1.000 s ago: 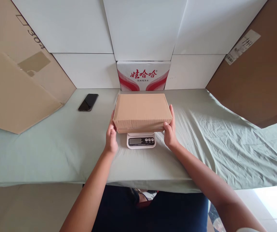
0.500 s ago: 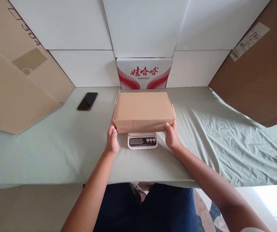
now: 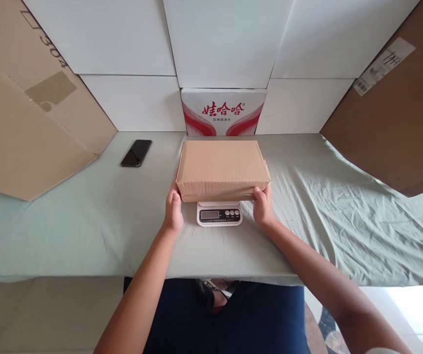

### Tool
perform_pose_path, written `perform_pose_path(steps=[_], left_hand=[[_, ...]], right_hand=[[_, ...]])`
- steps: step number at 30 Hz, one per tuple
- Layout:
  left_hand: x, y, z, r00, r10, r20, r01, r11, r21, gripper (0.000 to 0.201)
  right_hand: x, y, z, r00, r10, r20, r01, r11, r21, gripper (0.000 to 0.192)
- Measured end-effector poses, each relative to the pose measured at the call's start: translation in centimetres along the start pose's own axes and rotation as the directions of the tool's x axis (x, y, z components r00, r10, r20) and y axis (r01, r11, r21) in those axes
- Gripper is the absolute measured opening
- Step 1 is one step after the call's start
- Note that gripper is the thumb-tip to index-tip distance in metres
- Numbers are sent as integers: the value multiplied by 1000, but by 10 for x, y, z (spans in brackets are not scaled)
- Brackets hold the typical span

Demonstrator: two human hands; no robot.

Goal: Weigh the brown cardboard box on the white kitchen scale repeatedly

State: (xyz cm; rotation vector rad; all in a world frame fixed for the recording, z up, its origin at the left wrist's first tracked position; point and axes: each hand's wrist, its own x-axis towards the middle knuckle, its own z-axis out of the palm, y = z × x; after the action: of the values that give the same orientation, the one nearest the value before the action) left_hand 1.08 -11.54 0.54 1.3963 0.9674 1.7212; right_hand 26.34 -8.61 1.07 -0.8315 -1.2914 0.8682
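Observation:
A plain brown cardboard box (image 3: 221, 167) rests on a small white digital scale (image 3: 219, 214), whose display and buttons show below the box's front edge. My left hand (image 3: 173, 211) grips the box's front left corner, thumb against its front face. My right hand (image 3: 262, 206) holds the front right corner the same way. The scale's platform is hidden under the box.
The table is covered with a pale green cloth (image 3: 329, 206), wrinkled on the right. A black phone (image 3: 136, 153) lies at the back left. A red-and-white printed carton (image 3: 223, 112) stands behind the box. Large cardboard sheets lean at left (image 3: 23, 128) and right (image 3: 399, 123).
My hands have slid from the box's sides toward its front corners, and the box has settled a little lower on the scale. The view shifted slightly.

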Motion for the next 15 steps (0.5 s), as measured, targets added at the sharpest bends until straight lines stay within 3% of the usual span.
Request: perform_pose_path(steps=[15], left_hand=[[0,5,2,1000,2,-11,-2,1000,7,71]], right_hand=[[1,-6,1,1000,17,-1,-17,1000,-17,73]])
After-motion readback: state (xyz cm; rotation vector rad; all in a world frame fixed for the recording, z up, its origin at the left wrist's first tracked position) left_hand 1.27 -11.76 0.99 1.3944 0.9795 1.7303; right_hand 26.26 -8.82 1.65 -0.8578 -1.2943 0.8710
